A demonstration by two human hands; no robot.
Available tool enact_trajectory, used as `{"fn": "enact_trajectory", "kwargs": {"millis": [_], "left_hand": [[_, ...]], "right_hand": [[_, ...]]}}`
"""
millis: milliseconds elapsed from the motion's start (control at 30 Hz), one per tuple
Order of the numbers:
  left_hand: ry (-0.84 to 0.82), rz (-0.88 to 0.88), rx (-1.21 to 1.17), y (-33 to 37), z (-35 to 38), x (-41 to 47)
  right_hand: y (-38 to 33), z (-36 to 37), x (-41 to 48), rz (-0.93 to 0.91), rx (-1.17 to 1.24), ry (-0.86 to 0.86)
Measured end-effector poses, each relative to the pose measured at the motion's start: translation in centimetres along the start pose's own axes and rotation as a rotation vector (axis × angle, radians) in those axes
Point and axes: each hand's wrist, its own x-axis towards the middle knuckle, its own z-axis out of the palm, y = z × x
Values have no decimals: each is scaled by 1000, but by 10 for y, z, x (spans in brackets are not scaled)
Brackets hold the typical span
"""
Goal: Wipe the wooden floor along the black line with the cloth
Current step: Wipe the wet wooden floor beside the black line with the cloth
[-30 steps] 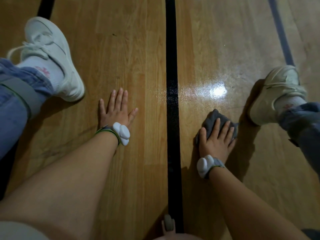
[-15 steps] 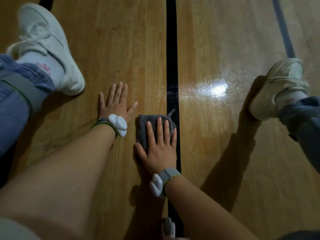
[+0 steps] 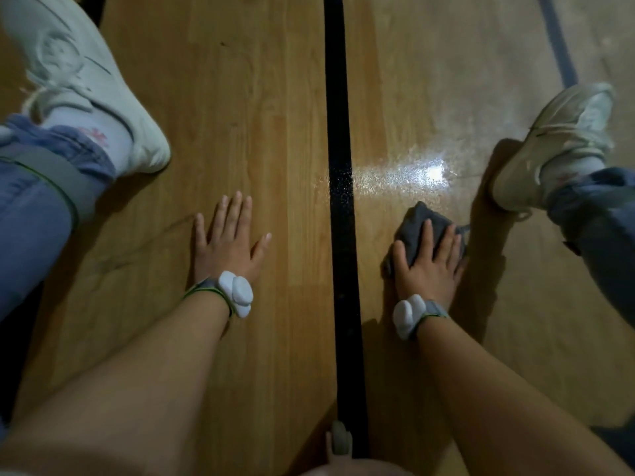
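Note:
A black line runs straight up the middle of the wooden floor. To its right lies a crumpled grey cloth, and my right hand presses flat on it with straight fingers. On the other side of the line, my left hand rests flat on the bare boards with fingers spread and holds nothing. Both wrists wear a white band device.
My left white sneaker and jeans leg sit at the upper left. My right sneaker stands close beside the cloth on the right. A bright glare spot shines on the floor above the cloth. A dark blue line crosses the upper right.
My right hand slid the cloth from left of the black line, across it, back to the right near the right shoe. The left hand stayed put.

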Motion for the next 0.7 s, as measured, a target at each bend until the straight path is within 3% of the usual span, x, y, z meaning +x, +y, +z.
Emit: {"fn": "enact_trajectory", "kwargs": {"millis": [333, 500, 700], "left_hand": [[-2, 9, 35, -1, 6, 0], [-7, 10, 22, 0, 6, 1], [13, 12, 15, -2, 9, 0]], "right_hand": [[-29, 15, -16, 10, -77, 48], [-83, 40, -55, -260, -120, -19], [-105, 69, -97, -543, -127, 39]]}}
